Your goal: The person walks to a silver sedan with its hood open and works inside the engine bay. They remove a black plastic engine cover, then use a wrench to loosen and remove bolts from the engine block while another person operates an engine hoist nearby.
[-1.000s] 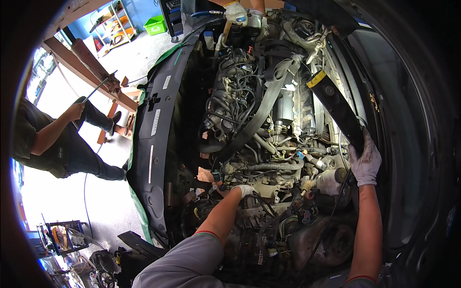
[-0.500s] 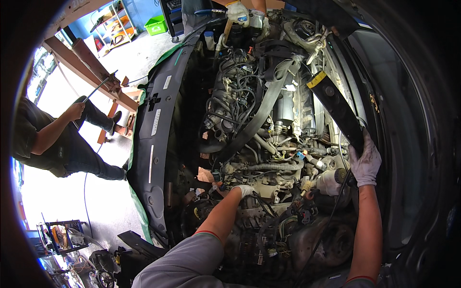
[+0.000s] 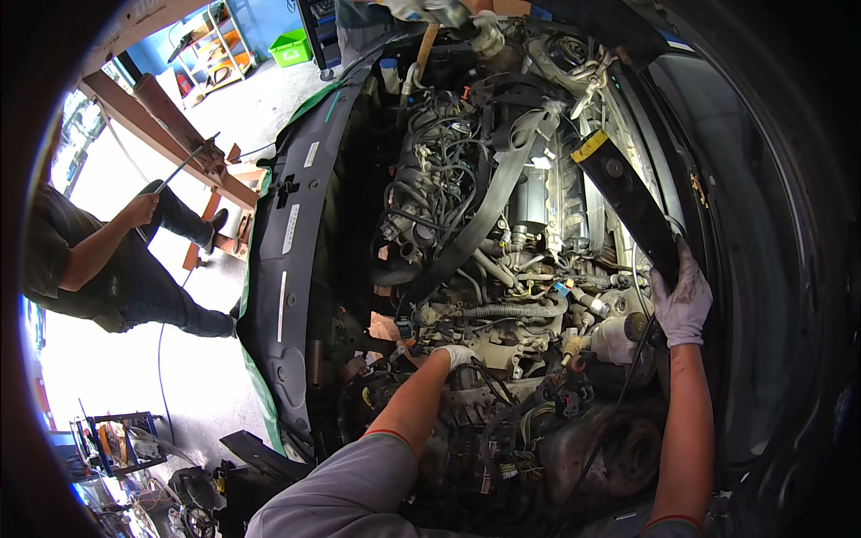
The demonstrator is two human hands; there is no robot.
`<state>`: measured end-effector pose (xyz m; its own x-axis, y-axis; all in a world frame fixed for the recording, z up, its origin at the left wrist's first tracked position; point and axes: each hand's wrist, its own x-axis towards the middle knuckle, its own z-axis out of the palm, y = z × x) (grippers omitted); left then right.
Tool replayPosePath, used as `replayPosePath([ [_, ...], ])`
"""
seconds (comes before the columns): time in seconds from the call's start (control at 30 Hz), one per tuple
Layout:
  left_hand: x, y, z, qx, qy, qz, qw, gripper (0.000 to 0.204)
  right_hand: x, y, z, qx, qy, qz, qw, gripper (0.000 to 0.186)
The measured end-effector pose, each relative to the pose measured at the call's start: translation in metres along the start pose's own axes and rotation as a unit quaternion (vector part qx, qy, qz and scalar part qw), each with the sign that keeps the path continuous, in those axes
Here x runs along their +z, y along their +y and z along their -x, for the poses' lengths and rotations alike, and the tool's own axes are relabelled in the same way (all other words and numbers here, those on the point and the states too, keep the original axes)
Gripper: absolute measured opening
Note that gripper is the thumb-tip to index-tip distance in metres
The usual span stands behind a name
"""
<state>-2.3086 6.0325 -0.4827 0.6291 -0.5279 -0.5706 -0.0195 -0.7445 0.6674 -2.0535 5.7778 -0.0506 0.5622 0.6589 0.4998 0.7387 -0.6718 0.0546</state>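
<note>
To manage this hold well, the right hand point(image 3: 682, 300) does best with a firm wrist: it is wrapped round the near end of the long black bar point(image 3: 633, 193), and most of the bar's length reaches out beyond the glove, so the far end would likely dip or swing if the grip slackened. A steady angle also seems wise, clear of the grey strap point(image 3: 504, 202) to its left. The left hand point(image 3: 461, 356) lies low among the dark cables point(image 3: 491, 381) on the near side of the engine point(image 3: 439, 166); its fingers are hidden, so I cannot tell whether they hold anything. Gentle pressure there should spare the cables a tug.

The bar sits over the right side of the engine bay, and I cannot tell whether it rests on anything beneath. Its long axis runs slantwise from near right to far left. The yellow-marked end point(image 3: 589, 146) points far left, toward the strap's upper part, and a round disc point(image 3: 614, 168) shows on its upward face, close to that end
</note>
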Motion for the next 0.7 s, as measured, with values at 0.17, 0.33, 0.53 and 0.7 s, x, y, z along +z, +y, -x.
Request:
replayPosePath([
  [0.17, 0.027, -0.03, -0.037, 0.019, 0.047, -0.01, 0.999, 0.049, 0.001, 0.001, 0.001, 0.004, 0.0, -0.004, 1.0, 0.07],
  [0.33, 0.034, -0.04, -0.038, 0.0, 0.039, -0.001, 0.999, 0.042, 0.001, 0.0, 0.0, -0.002, 0.005, -0.013, 1.0, 0.069],
  [0.53, 0.028, -0.032, -0.021, 0.065, 0.124, 0.036, 0.99, 0.038, 0.0, -0.002, -0.001, -0.019, 0.028, -0.011, 0.999, 0.07],
  [0.7, 0.006, -0.005, 0.0, 0.0, 0.079, 0.073, 0.994, 0.037, 0.001, -0.001, 0.001, 0.0, 0.008, -0.009, 1.0, 0.069],
])
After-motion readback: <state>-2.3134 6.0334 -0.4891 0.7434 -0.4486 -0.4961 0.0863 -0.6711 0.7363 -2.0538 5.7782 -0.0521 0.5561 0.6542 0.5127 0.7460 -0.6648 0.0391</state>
